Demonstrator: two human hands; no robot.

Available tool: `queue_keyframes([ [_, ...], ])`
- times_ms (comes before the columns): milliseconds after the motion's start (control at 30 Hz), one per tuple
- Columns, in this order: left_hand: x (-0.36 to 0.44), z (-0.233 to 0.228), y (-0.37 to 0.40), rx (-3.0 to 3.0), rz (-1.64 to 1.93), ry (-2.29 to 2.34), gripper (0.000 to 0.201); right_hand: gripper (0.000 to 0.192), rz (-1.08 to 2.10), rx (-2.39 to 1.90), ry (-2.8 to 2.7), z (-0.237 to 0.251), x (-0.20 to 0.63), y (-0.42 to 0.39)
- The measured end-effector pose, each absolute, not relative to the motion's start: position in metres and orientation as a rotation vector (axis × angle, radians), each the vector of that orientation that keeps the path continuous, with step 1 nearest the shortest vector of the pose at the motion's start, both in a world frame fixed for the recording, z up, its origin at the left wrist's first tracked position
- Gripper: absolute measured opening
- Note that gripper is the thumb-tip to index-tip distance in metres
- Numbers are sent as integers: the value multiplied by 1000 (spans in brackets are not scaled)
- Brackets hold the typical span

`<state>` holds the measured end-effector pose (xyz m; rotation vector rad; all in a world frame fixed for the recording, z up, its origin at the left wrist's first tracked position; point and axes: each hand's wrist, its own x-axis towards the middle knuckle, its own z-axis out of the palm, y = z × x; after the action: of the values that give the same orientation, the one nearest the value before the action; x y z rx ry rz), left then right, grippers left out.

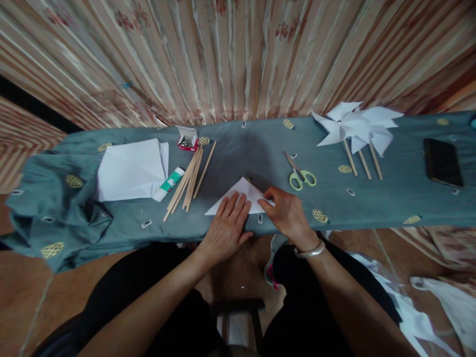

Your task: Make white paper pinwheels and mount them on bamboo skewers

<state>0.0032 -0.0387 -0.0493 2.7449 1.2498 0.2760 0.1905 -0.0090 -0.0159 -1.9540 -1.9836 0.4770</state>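
A white sheet of paper [243,187], folded into a triangle, lies near the front edge of the cloth-covered table with its peak pointing away from me. My left hand [226,228] rests flat on its lower middle, fingers stretched out. At the triangle's right corner, my right hand [288,210] pinches the paper between thumb and fingers, hiding that corner. Green-handled scissors [299,174] lie just beyond my right hand. To the left of the paper are several thin wooden sticks [189,181] in a loose bundle.
A stack of white paper [130,168] lies at the left, beside a glue stick [169,183] and a small red box [188,140] of metal pins. White paper pinwheels [357,124] on sticks and a black phone [442,161] lie at the right. Paper scraps [412,312] are on the floor.
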Motion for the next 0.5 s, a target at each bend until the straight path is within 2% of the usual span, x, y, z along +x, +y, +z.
queue_keyframes([
  [500,3,-48,-38,2737,275,1246,73,9,466,-1934,-1963,-21,191,-8],
])
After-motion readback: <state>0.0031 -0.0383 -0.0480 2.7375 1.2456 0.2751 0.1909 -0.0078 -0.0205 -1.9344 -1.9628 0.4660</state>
